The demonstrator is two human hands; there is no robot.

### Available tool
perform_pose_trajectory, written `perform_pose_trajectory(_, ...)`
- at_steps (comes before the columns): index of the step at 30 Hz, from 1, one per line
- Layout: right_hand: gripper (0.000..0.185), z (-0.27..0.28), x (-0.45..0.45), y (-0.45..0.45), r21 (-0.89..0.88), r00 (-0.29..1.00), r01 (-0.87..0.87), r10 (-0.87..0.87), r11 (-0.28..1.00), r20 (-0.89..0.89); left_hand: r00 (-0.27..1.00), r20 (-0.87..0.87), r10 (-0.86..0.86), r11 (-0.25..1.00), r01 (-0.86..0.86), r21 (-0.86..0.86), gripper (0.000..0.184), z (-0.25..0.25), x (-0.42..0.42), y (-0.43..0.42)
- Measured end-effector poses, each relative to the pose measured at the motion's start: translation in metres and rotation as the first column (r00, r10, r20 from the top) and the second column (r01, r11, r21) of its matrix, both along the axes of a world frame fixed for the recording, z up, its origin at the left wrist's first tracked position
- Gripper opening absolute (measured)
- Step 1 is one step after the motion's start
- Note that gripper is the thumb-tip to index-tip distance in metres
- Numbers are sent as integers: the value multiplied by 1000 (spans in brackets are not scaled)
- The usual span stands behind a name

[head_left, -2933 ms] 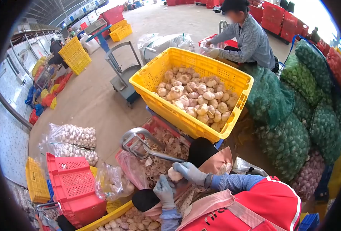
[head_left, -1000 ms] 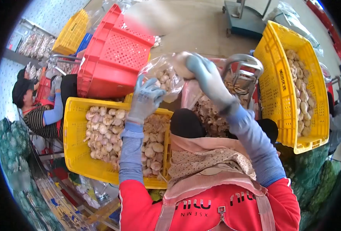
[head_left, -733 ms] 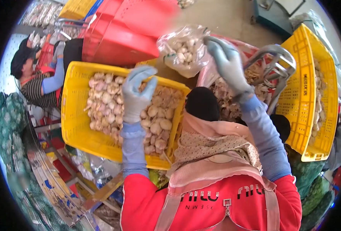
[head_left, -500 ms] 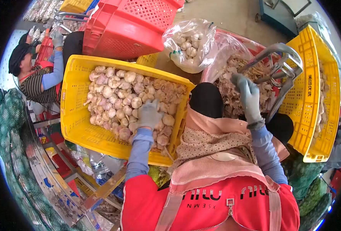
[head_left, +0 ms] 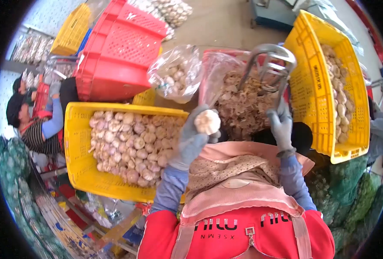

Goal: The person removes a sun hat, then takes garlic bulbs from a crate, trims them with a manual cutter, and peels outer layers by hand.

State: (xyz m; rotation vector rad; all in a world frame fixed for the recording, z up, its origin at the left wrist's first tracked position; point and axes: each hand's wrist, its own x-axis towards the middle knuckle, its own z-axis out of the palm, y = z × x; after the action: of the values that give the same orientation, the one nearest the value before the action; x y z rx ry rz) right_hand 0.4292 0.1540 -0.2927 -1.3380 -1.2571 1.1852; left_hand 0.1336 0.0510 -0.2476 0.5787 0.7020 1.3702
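My left hand is closed round a pale garlic bulb, which faces up between thumb and fingers, in front of my apron. To the right, my right hand has its fingers apart, over the lower end of a bent metal frame; no bulb shows in it. A yellow crate with many garlic bulbs lies left of my left hand. Beyond my hands, a red crate lined with clear plastic holds loose garlic skins. An open clear bag of bulbs is beside it.
Red crates are stacked at the upper left. Another yellow crate of garlic stands at the right, near green net sacks. A co-worker in a striped top sits at the far left. A blue-grey cart stands ahead.
My left hand has come out of the yellow crate and moved right, now with a bulb in it. My right hand has moved to the metal frame's lower end. The view has shifted.
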Motion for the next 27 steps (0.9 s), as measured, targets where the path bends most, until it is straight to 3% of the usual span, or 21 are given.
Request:
perform_pose_trajectory(2, 33, -1, 21, 7, -55, 983, -139, 145, 989, 116, 988, -127, -93, 996, 92, -8, 81, -11, 30, 26)
perform_pose_trajectory(3, 25, 27, 23, -1, -222, 967, -186, 219, 957, 131, 977, -165, -137, 990, 128, -61, 79, -16, 43, 40)
perform_pose_trajectory(5, 30, 82, 21, -19, -364, 976, -209, 214, 907, -27, 950, -249, -191, 981, 189, -34, 77, -25, 62, 67)
perform_pose_trajectory(6, 31, 103, 21, -24, -428, 975, -221, 181, 876, -131, 963, -232, -134, 990, 142, 16, 69, -32, 74, 79)
perform_pose_trajectory(8, 28, 123, 24, -24, -509, 976, -216, 161, 833, -150, 949, -253, -189, 981, 192, -16, 68, -35, 83, 95)
perform_pose_trajectory(15, 25, 91, 28, -23, -444, 963, -230, 138, 866, -229, 893, -306, -329, 943, 295, -151, 66, -20, 99, 127)
perform_pose_trajectory(20, 29, 92, 30, -23, -461, 959, -249, 149, 852, -242, 920, -201, -336, 940, 314, -136, 63, -35, 102, 126)
perform_pose_trajectory(22, 34, 101, 34, -24, -432, 942, -286, 168, 855, -291, 934, 38, -355, 912, 355, -203, 58, -34, 101, 124)
perform_pose_trajectory(24, 38, 101, 37, -29, -383, 932, -286, 161, 879, -326, 939, 65, -337, 918, 343, -200, 56, -35, 103, 123)
perform_pose_trajectory(26, 37, 97, 25, -25, -479, 958, -236, 121, 845, -258, 943, 90, -320, 926, 331, -181, 54, -37, 104, 126)
perform_pose_trajectory(27, 30, 88, 21, -23, -459, 945, -233, 89, 857, -315, 942, 119, -315, 926, 332, -180, 51, -42, 105, 125)
